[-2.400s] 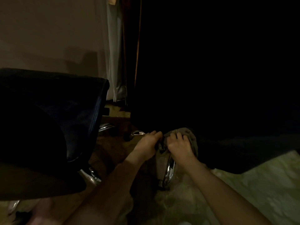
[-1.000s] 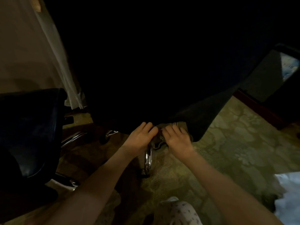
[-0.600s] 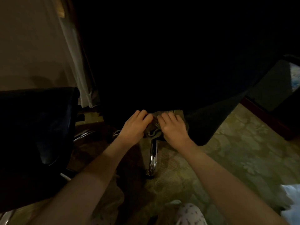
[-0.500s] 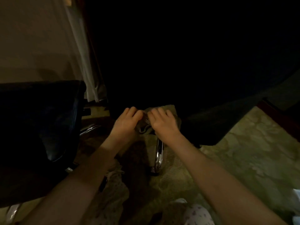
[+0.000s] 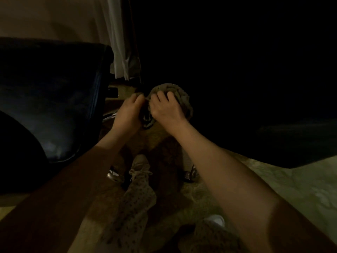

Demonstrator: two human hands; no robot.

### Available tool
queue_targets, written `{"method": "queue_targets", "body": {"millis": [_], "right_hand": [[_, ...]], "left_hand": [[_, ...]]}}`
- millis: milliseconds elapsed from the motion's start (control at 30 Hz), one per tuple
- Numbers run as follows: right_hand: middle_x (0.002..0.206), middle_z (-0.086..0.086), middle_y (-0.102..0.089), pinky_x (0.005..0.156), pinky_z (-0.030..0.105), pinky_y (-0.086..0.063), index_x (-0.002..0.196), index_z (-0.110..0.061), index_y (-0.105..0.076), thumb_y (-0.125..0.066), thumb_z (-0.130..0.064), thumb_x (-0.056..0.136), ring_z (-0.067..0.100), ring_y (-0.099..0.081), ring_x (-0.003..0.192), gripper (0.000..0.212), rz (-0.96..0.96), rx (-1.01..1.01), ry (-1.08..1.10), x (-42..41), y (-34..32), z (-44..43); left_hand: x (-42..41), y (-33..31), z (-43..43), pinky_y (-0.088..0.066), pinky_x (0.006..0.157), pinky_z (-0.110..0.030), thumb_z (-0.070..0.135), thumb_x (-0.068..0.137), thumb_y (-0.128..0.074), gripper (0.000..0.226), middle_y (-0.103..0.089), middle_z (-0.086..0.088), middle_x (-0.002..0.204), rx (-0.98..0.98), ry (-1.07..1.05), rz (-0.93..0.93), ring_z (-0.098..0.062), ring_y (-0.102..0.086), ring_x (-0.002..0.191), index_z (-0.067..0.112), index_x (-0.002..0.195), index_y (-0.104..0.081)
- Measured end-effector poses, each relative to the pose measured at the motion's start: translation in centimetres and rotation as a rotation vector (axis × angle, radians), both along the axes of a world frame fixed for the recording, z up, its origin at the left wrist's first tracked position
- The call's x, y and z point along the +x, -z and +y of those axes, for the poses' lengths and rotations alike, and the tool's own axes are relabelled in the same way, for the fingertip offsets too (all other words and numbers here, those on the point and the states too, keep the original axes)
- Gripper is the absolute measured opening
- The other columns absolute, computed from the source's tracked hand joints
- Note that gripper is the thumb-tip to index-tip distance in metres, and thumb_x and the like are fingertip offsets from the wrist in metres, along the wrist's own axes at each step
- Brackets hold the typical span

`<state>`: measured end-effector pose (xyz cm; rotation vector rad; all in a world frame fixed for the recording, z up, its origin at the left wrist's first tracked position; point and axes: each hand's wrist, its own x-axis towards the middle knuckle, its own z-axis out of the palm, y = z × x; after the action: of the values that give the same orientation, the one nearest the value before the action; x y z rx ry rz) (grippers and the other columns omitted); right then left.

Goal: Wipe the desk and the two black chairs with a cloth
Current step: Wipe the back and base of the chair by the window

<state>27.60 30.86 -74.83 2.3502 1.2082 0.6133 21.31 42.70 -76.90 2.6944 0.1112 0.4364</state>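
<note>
Fingers (image 5: 160, 96) of the right hand (image 5: 166, 111) curl over a bunched grey-green cloth (image 5: 182, 99); the left hand (image 5: 127, 114) pinches its near edge, both low beside what seems a very dark chair (image 5: 291, 139) at right. Probably the chair-wiping step, perhaps its frame, hidden in shadow. Next, the cloth needs sliding along with steady pressure. A second black chair (image 5: 54, 92) crowds the left, a pale curtain (image 5: 118, 42) hangs behind, and the person's shoe (image 5: 140, 165) rests on carpet (image 5: 291, 189) below

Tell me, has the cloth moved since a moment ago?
Yes, apparently: the cloth, gripped by the left hand and right hand, has risen farther above the chrome chair leg.
</note>
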Motion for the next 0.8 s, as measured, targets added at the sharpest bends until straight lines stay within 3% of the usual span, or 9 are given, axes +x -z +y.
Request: {"method": "queue_targets", "body": {"millis": [100,167,267,333,433,500,567,800], "right_hand": [[0.078,-0.002,-0.065,0.068,0.032,-0.032,0.077,-0.015,-0.074,-0.059,-0.017,0.073,0.024,-0.040,0.082,0.015,-0.027,0.000,-0.019,0.2,1.5,-1.1],[0.077,-0.003,-0.065,0.068,0.031,-0.035,0.077,-0.016,-0.074,-0.068,-0.021,0.072,0.021,-0.051,0.080,0.009,-0.041,-0.043,0.002,-0.1,2.6,-1.7],[0.078,-0.005,-0.066,0.068,0.030,-0.039,0.079,-0.019,-0.076,-0.077,-0.028,0.063,0.017,-0.057,0.079,0.018,0.085,-0.089,0.034,-0.7,4.3,-2.3],[0.091,-0.004,-0.067,0.073,0.028,-0.044,0.095,-0.020,-0.074,-0.077,-0.030,0.063,0.014,-0.060,0.088,0.034,0.145,-0.118,0.092,-2.2,4.3,-3.1],[0.133,0.010,-0.047,0.096,0.036,-0.038,0.133,-0.009,-0.045,-0.060,-0.011,0.086,0.027,-0.041,0.124,0.049,0.424,-0.110,0.232,-3.4,4.3,-3.9],[0.134,0.012,-0.044,0.098,0.039,-0.038,0.130,-0.012,-0.047,-0.054,-0.005,0.090,0.031,-0.037,0.127,0.041,0.616,-0.027,0.385,-4.3,2.9,-4.3],[0.130,0.011,-0.047,0.095,0.039,-0.039,0.124,-0.014,-0.053,-0.053,-0.004,0.091,0.030,-0.040,0.124,0.034,0.673,0.034,0.435,-5.2,1.7,-5.3],[0.131,0.009,-0.047,0.095,0.039,-0.039,0.130,-0.014,-0.047,-0.055,-0.012,0.091,0.029,-0.039,0.126,0.040,0.606,0.181,0.500,-7.2,-3.9,-10.7]], "left_hand": [[0.4,2.4,-1.1,-0.042,0.066,-0.042,0.000,0.072,-0.069,0.040,-0.053,-0.019,0.103,-0.008,0.010,0.037,-0.038,-0.052,0.090,-0.001,0.109,-0.054],[0.1,3.6,-1.7,-0.043,0.069,-0.041,0.000,0.074,-0.069,0.040,-0.053,-0.018,0.106,-0.033,-0.009,0.066,-0.037,-0.052,0.093,-0.001,0.111,-0.053],[-0.1,4.6,-2.4,-0.042,0.072,-0.038,0.003,0.077,-0.068,0.040,-0.053,-0.016,0.110,-0.046,0.006,0.157,-0.035,-0.052,0.099,0.002,0.114,-0.052],[-0.1,4.3,-2.8,-0.044,0.077,-0.039,0.010,0.079,-0.068,0.046,-0.052,-0.013,0.117,-0.022,0.058,0.279,-0.034,-0.052,0.106,0.006,0.121,-0.049],[-0.3,3.4,-3.1,-0.045,0.085,-0.041,0.024,0.079,-0.070,0.063,-0.049,-0.012,0.128,0.038,0.155,0.426,-0.033,-0.051,0.114,0.013,0.135,-0.042],[-0.7,2.6,-3.5,-0.045,0.086,-0.039,0.030,0.081,-0.069,0.065,-0.049,-0.012,0.130,0.078,0.223,0.452,-0.033,-0.050,0.116,0.014,0.138,-0.040],[-1.3,1.8,-4.1,-0.044,0.087,-0.037,0.030,0.082,-0.068,0.065,-0.047,-0.011,0.132,0.097,0.269,0.470,-0.031,-0.048,0.119,0.016,0.138,-0.039],[-2.1,-4.1,-8.4,-0.046,0.088,-0.040,0.019,0.088,-0.059,0.050,-0.045,-0.009,0.128,0.230,0.341,0.350,-0.029,-0.045,0.120,0.016,0.134,-0.040]]}}
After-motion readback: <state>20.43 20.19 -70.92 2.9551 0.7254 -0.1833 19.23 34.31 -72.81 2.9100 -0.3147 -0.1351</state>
